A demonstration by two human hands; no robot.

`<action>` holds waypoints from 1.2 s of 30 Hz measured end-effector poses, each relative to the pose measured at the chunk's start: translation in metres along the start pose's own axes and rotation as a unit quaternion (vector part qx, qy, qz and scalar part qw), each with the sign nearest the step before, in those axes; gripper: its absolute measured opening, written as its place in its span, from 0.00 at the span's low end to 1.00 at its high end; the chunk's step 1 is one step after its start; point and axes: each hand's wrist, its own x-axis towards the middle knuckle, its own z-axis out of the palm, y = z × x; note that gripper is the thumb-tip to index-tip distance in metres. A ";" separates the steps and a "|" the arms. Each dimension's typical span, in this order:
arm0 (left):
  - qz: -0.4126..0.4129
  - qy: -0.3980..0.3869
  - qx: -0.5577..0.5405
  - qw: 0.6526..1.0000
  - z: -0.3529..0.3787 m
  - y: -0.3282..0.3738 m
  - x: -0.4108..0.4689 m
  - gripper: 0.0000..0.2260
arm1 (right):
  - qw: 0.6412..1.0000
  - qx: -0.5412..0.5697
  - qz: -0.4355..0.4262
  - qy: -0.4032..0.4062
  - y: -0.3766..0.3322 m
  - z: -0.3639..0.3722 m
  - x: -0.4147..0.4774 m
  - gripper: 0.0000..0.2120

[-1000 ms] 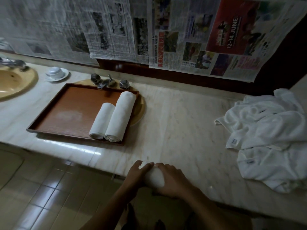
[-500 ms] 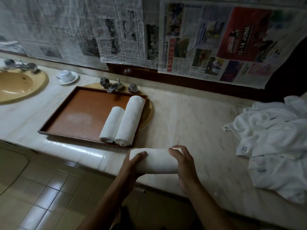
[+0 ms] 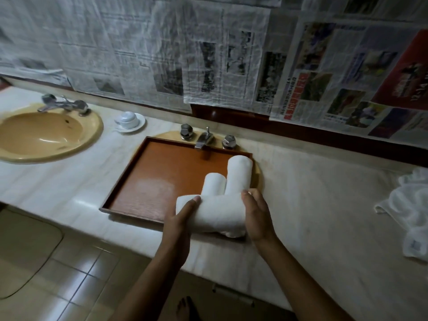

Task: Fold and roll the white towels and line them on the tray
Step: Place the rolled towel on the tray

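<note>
I hold a rolled white towel (image 3: 215,213) crosswise over the near right corner of the brown tray (image 3: 148,181). My left hand (image 3: 179,222) grips its left end and my right hand (image 3: 257,216) grips its right end. Behind it two rolled towels lie side by side in the tray, a shorter one (image 3: 214,183) and a longer one (image 3: 238,173) to its right; their near ends are hidden by the roll I hold. A heap of unfolded white towels (image 3: 410,209) lies at the right edge of the marble counter (image 3: 312,205).
The tray rests over a sink with a chrome tap (image 3: 205,139) behind it. A second yellow sink (image 3: 46,135) sits at the left, with a white cup on a saucer (image 3: 129,119) beside it. Newspaper covers the wall. The counter's front edge runs just below my hands.
I lifted the rolled towel from the counter's front edge and carried it left and forward over the tray's near right corner. The view shifted left with it.
</note>
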 end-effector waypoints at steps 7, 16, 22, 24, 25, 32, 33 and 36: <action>0.095 0.063 0.097 0.989 -0.055 0.037 0.056 0.05 | 0.990 -0.133 -0.035 -0.009 -0.030 0.088 0.063 0.09; -0.001 -0.041 0.323 0.946 -0.102 0.023 0.108 0.29 | 0.906 -0.386 -0.018 -0.174 -0.056 0.159 0.169 0.15; -0.011 -0.121 0.479 0.870 -0.090 0.008 0.123 0.24 | 0.812 -0.538 0.020 -0.227 -0.029 0.189 0.203 0.13; -0.024 -0.133 0.514 0.847 -0.087 0.010 0.131 0.21 | 0.826 -0.526 0.033 -0.198 -0.020 0.192 0.203 0.15; -0.031 -0.137 0.522 0.841 -0.085 0.012 0.134 0.19 | 0.832 -0.523 0.031 -0.183 -0.018 0.192 0.202 0.16; -0.022 -0.178 0.532 0.828 -0.086 0.022 0.158 0.28 | 0.895 -0.442 -0.052 -0.026 -0.021 0.139 0.154 0.10; -0.015 -0.181 0.533 0.827 -0.085 0.020 0.163 0.37 | 0.903 -0.425 -0.063 0.015 -0.018 0.123 0.139 0.09; -0.016 -0.194 0.544 0.816 -0.080 0.016 0.172 0.49 | 0.914 -0.389 -0.040 0.110 0.003 0.081 0.096 0.16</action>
